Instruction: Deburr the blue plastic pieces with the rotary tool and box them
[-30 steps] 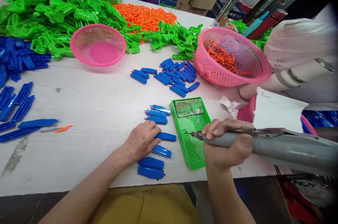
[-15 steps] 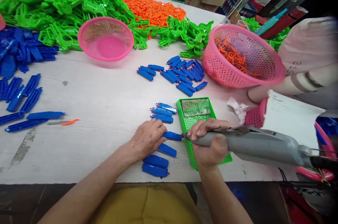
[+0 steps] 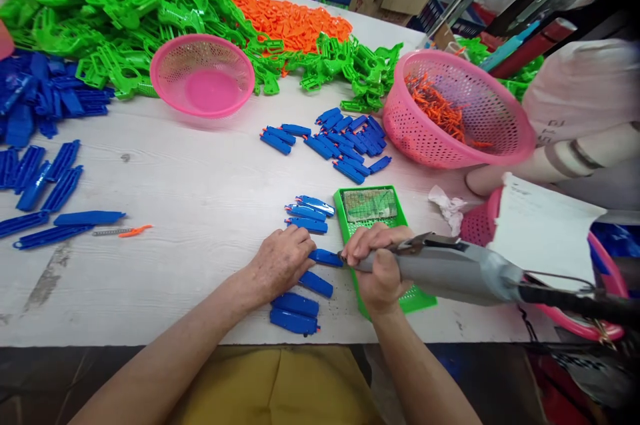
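My right hand (image 3: pixel 383 265) is wrapped round a grey electric screwdriver (image 3: pixel 450 271), held nearly level with its cord running off to the right. Its tip meets the right end of a blue plastic piece (image 3: pixel 326 257). The fingers of my left hand (image 3: pixel 280 261) are closed on the left end of that same piece, pressing it to the table. More blue pieces lie above (image 3: pixel 306 224) and below (image 3: pixel 294 322) my left hand. A green tray (image 3: pixel 355 225) with a small screw-filled plate, too fine to make out, sits partly under my right hand.
Green frames (image 3: pixel 120 5) and orange parts (image 3: pixel 295 21) are heaped at the back. Pink baskets stand left (image 3: pixel 203 105) and right (image 3: pixel 425 138), the right one holding orange pieces. Finished-looking blue pieces (image 3: pixel 345 141) lie mid-table; blue shells (image 3: pixel 35 175) lie left.
My right hand and the electric screwdriver have shifted a little left, and the tool's rear end has tilted slightly. My left hand stays on the blue piece.
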A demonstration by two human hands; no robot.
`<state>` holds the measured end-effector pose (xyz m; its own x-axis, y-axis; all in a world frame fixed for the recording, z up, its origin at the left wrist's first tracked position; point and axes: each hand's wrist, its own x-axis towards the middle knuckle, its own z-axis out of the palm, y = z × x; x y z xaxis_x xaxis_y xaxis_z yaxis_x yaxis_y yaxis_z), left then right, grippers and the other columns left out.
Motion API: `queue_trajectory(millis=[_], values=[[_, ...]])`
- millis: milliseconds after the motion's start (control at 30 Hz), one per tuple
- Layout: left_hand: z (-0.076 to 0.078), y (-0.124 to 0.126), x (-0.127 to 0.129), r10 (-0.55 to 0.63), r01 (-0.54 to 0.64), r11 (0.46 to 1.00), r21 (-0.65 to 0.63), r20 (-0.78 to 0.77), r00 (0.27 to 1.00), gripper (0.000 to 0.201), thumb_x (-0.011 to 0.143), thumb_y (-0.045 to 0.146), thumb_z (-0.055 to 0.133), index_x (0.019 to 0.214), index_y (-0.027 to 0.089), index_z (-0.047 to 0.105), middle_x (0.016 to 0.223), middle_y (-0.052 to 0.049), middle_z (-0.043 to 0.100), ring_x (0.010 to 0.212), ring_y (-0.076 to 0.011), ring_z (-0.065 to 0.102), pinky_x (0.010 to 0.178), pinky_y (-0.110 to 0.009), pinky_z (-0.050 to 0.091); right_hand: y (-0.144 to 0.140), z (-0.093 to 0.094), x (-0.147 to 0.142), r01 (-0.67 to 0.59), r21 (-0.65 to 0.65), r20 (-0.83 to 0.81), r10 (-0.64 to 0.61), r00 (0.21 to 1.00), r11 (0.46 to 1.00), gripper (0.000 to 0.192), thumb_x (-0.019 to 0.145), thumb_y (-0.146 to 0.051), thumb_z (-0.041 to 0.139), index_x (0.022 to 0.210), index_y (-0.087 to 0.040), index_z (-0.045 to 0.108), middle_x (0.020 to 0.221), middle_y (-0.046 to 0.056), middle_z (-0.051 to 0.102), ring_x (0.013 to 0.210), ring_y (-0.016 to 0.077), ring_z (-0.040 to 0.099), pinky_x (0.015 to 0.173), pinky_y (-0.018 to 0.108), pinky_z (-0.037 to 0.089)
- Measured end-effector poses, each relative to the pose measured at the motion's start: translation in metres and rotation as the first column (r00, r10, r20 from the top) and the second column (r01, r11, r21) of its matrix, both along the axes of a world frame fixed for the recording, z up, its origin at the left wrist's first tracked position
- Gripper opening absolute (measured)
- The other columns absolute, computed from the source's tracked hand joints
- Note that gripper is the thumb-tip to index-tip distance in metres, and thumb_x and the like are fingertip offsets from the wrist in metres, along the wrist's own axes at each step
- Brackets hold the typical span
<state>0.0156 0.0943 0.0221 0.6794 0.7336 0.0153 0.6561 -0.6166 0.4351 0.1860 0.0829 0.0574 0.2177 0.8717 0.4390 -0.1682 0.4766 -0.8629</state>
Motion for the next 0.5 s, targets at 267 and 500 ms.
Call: queue_trajectory(millis=[267,500], values=[[-0.003,0.000,-0.002,-0.002,0.002,1.000,0.016,0.034,0.999,0.007,0.095,0.022,0.067,0.100,0.017,0.065,0.102,-0.008,0.065,0.094,-0.0254,0.061,0.077,-0.038,0.052,0.008,0.022,0.042,0.269,0.063,-0.065,-0.265,0.962,0.961,0.021,0.087,-0.043,0.060,0.081,-0.022,0.057,0.057,-0.008,0.051,0.038,0.0093,0.046,0.039,0.025,0.041],[-0.011,0.001,-0.006,0.025,-0.027,1.000,0.013,0.141,0.990,0.007,0.097,0.023,0.062,0.102,0.019,0.064,0.101,-0.007,0.065,0.093,-0.0242,0.061,0.079,-0.039,0.053,0.019,0.006,0.055,0.390,-0.005,-0.047,-0.390,0.920,0.921,0.015,0.084,-0.036,0.060,0.082,-0.022,0.056,0.055,-0.009,0.049,0.040,0.0101,0.047,0.042,0.026,0.043]])
